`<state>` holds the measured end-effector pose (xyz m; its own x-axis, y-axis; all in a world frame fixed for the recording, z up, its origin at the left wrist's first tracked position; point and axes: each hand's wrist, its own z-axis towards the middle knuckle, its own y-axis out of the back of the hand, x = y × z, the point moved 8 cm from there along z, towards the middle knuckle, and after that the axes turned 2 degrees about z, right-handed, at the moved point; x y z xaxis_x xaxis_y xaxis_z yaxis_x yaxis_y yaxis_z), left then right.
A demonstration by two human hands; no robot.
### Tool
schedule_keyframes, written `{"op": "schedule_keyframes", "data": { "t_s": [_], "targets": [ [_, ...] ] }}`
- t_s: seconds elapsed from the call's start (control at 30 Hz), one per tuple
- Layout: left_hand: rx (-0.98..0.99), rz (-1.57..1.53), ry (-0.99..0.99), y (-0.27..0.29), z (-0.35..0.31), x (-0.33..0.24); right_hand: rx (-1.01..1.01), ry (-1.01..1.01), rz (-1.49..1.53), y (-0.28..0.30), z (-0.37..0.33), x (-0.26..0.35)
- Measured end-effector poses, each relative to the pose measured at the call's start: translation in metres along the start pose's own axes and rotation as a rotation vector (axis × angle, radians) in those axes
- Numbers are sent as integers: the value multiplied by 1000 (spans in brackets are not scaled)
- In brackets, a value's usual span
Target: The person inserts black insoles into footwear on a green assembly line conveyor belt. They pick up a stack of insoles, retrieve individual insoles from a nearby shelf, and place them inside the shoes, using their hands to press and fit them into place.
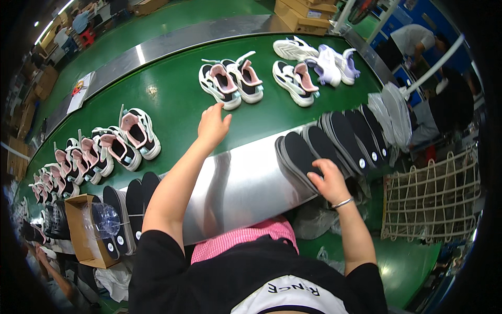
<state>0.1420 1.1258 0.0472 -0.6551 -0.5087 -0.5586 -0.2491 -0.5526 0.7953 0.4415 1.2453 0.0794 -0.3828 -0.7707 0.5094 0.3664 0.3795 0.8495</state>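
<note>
My left hand [213, 127] reaches over the green belt with its fingers stretched out. Its fingertips come up to the heel of a white and black sneaker [220, 83] with a pink lining; whether they touch cannot be told. A matching sneaker [244, 78] stands beside that one, to the right. My right hand [329, 182], with a thin bracelet on the wrist, is at the near end of a stack of black insoles [298, 152]. Thumb and fingers are apart there, over the insole's edge, and nothing is lifted. Both hands are empty.
More insole stacks [342, 138] lie to the right on the metal ledge [246, 178]. Several sneakers [140, 133] line the belt [175, 94] at left; white and lilac ones [324, 65] stand far right. Near left is an open carton [86, 235]. A rope-net rack [431, 199] stands at right.
</note>
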Motion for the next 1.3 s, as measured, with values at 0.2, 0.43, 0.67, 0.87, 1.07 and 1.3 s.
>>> {"op": "schedule_keyframes", "data": {
  "t_s": [0.2, 0.43, 0.67, 0.87, 1.07, 1.3],
  "targets": [
    [114, 503, -61, -48, 91, -16, 124, -91, -297, -47, 18, -29],
    [509, 431, -18, -100, 120, -20, 126, -143, -390, -47, 26, -19],
    [534, 198, -166, -38, -43, -81, 36, -144, -234, -36, 26, -18],
    [365, 258, -299, -25, -150, -105, -240, -11, -175, 3, 21, 9],
    [-366, -160, -231, 64, -166, -74, -69, 239, 119, 38, 4, 88],
    [-153, -373, 67, 17, -126, -21, 432, 705, -540, -71, -5, 172]
  ]
}}
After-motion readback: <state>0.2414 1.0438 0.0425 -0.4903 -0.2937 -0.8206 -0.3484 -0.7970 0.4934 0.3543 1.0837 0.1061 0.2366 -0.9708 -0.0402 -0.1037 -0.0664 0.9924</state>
